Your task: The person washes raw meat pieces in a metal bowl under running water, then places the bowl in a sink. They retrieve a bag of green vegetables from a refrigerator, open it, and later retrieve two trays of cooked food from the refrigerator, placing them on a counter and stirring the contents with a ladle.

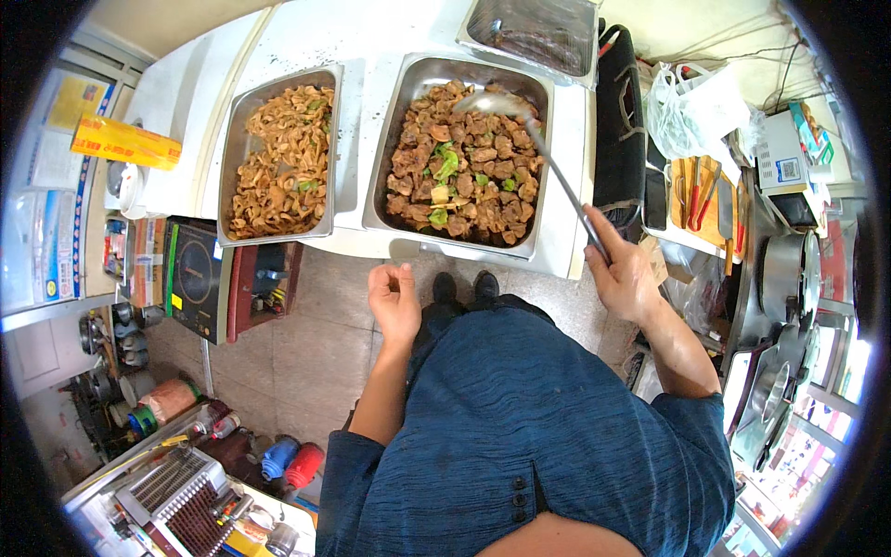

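Note:
My right hand [621, 271] grips the handle of a long metal ladle [569, 188]. The ladle's bowl rests over the far right part of a deep steel pan [388, 226], touching or just above the food. Browned meat chunks [487, 157] with green pepper pieces fill that pan. To its left stands a second steel pan [226, 216] of sliced brown food [282, 160], perhaps mushrooms, with bits of green. Before my body, below the near edge of the counter, my left hand [395, 296] is held with its fingers curled in and nothing visible in them.
The pans stand on a white counter [351, 139]. Behind is a film-covered steel tray [536, 42]. Knives lie on a wooden board [686, 188] at right, near white plastic bags [696, 104]. An induction cooker [198, 271] stands left, and thermos flasks [304, 465] stand lower left.

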Demonstrator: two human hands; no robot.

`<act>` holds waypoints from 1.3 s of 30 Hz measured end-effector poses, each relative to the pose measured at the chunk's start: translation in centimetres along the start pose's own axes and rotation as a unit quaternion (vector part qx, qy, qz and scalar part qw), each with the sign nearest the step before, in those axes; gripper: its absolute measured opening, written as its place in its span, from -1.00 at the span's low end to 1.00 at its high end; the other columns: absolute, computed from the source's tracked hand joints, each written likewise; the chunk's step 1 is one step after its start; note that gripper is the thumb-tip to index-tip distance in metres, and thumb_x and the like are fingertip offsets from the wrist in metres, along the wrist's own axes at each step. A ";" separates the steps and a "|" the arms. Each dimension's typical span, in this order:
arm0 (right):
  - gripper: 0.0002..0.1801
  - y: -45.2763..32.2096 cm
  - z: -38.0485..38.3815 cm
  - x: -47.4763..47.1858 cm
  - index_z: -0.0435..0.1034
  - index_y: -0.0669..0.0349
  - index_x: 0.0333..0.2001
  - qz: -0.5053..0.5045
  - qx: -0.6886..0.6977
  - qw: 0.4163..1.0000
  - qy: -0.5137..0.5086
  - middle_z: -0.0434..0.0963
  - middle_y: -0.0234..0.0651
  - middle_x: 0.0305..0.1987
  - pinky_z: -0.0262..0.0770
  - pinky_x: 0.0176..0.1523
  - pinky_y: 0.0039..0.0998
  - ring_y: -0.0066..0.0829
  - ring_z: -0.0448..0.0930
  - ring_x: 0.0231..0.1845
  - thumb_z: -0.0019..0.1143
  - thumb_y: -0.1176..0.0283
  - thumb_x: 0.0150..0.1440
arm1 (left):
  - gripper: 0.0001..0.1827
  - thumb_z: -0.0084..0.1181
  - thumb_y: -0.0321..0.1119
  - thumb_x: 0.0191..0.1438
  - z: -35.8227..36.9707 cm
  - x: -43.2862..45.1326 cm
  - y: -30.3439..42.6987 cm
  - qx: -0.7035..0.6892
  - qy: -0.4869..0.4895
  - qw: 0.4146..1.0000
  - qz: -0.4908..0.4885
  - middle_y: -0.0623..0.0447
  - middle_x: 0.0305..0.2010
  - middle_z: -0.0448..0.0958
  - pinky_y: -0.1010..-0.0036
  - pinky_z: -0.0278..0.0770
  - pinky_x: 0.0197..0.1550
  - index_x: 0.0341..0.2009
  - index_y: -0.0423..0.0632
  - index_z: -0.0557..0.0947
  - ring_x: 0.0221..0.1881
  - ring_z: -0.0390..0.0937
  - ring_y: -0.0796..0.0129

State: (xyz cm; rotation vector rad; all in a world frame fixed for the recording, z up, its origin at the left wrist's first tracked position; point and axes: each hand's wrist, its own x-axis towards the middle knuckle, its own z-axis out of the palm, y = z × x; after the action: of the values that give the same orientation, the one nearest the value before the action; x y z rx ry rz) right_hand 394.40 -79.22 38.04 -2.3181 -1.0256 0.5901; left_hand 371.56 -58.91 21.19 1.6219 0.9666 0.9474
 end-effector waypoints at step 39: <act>-0.23 4.5 8.6 3.8 -0.01 0.38 0.29 0.069 0.155 0.984 -0.046 0.56 0.04 -0.34 0.50 -0.20 -0.18 -0.04 0.60 -0.35 0.09 0.29 0.09 | -0.51 0.10 -0.37 0.12 4.5 3.1 5.3 -0.221 0.027 0.910 -0.349 0.03 -0.23 0.48 0.42 0.45 -0.31 0.11 -0.02 0.22 -0.34 0.52 0.29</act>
State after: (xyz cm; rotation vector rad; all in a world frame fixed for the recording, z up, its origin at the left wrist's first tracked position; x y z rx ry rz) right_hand 394.16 -76.36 28.02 -2.1121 -0.7542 0.8549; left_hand 377.60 -58.64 25.79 0.7733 1.1554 0.6391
